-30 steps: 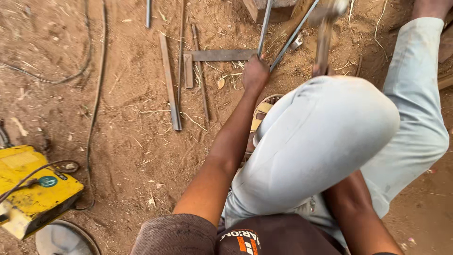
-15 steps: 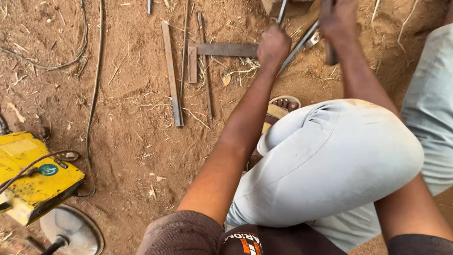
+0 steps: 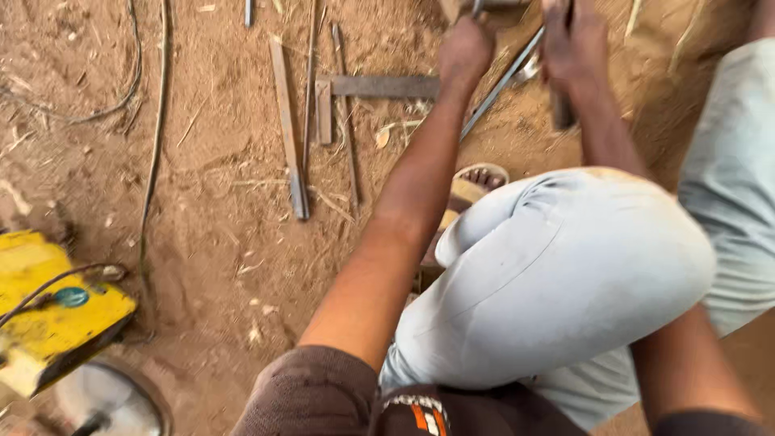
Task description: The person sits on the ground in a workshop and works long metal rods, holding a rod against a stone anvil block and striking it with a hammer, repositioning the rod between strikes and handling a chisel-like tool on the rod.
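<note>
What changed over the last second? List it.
The right hand with its dark tool came down from its raised position, close beside the left hand, which keeps its grip on the thin rod. The view drifted too. Flat bars and yellow machine stayed put.

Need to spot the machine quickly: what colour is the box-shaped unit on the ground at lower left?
Yellow. The box-shaped unit shows in the head view, with a dark cable running to it.

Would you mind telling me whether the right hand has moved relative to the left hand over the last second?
Yes. The right hand, gripping a dark tool handle, has come closer to the left hand on the thin metal rod.
</note>
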